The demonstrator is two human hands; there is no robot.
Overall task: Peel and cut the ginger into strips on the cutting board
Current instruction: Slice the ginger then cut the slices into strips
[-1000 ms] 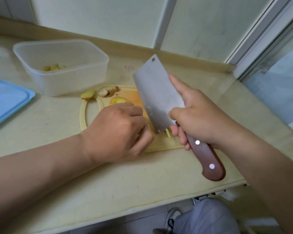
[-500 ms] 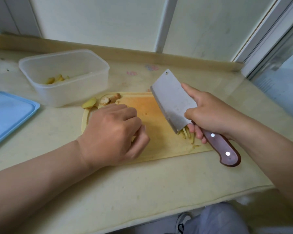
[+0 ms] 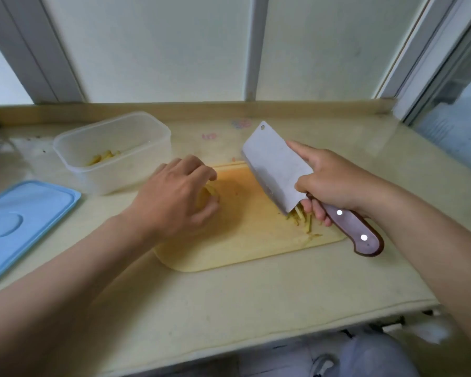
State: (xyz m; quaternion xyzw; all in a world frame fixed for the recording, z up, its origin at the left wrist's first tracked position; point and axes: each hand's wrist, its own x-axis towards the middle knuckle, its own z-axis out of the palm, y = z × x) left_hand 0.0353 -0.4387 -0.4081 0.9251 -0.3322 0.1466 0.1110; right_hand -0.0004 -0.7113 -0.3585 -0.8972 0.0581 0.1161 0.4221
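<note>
On a beige surface (image 3: 229, 308) lies a yellow plastic cutting board (image 3: 242, 240). The left hand (image 3: 174, 197) curls its fingers round a pale yellow ginger piece (image 3: 209, 195) at the board's left end. The right hand (image 3: 329, 180) grips a steel cleaver with a brown wooden handle (image 3: 275, 170); its blade is tilted over the board, above thin yellow ginger strips (image 3: 301, 217). A clear plastic tub (image 3: 114, 175) and a blue lid (image 3: 25, 221) sit to the left.

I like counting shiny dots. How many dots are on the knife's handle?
2. The upper dot sits on the handle right beside the right hand gripping the cleaver; the lower dot is nearer the handle's end. The hand may hide more.
</note>
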